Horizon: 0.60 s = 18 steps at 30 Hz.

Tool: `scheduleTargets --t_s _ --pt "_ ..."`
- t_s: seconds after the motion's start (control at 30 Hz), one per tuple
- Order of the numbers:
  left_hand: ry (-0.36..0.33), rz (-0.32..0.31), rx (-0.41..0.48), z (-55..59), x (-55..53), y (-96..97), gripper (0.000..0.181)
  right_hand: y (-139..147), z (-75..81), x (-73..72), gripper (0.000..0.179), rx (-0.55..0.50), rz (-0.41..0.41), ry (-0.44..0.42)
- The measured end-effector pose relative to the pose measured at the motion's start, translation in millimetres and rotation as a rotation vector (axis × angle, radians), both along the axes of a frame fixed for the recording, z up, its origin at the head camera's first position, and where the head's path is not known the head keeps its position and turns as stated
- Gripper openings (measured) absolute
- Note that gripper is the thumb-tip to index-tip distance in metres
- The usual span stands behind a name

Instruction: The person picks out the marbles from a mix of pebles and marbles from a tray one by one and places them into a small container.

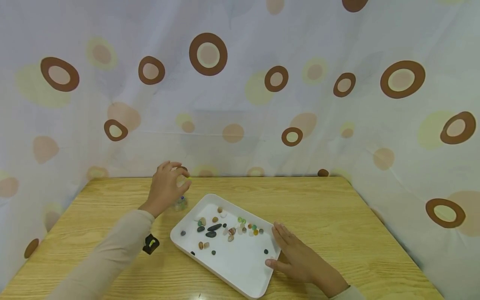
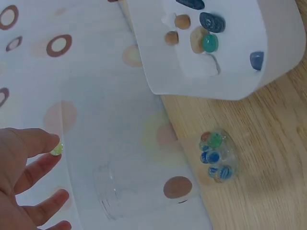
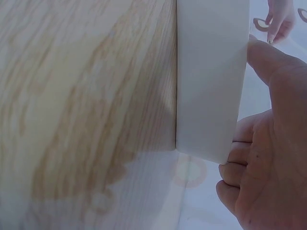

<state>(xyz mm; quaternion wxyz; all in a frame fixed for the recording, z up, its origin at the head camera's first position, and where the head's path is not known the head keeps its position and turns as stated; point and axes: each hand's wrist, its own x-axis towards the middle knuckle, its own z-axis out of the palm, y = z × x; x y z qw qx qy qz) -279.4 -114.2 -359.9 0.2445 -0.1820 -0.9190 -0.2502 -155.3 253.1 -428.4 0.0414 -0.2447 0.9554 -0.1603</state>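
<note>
My left hand (image 1: 166, 189) is raised above a clear jar (image 1: 181, 204) at the back left of the table. Between thumb and index finger it pinches a small yellow-green glass marble (image 2: 57, 148); the other fingers are spread. Blue, green and reddish marbles (image 2: 213, 156) lie at the bottom of the jar. A white tray (image 1: 240, 275) sits at an angle in the middle, with several pebbles and marbles scattered in it. My right hand (image 1: 300, 260) rests on the tray's right end, fingers extended along the outer wall (image 3: 208, 86) and thumb at the rim.
A small black object (image 1: 151, 244) with a yellow mark lies on the wooden table (image 1: 322, 200), left of the tray beside my left sleeve. A pale curtain (image 1: 240, 91) with brown rings and spots stands behind the table and along its sides.
</note>
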Motion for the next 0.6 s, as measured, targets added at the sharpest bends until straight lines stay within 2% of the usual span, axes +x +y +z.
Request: scheduleTargets --t_s 0.13,0.37,0.6 --pt "-0.033 0.036 0.028 -3.8 -4.5 -10.0 0.019 0 -0.2 0.0 0.091 0.002 -0.001 0.002" --pt "-0.079 0.035 0.179 -9.2 -12.4 -23.3 0.02 -1 -0.3 0.1 0.091 0.006 0.0 0.008" --pt "-0.157 0.097 0.208 -14.5 -14.9 -29.4 0.024 0 -0.7 0.2 0.092 -0.002 -0.007 0.003"
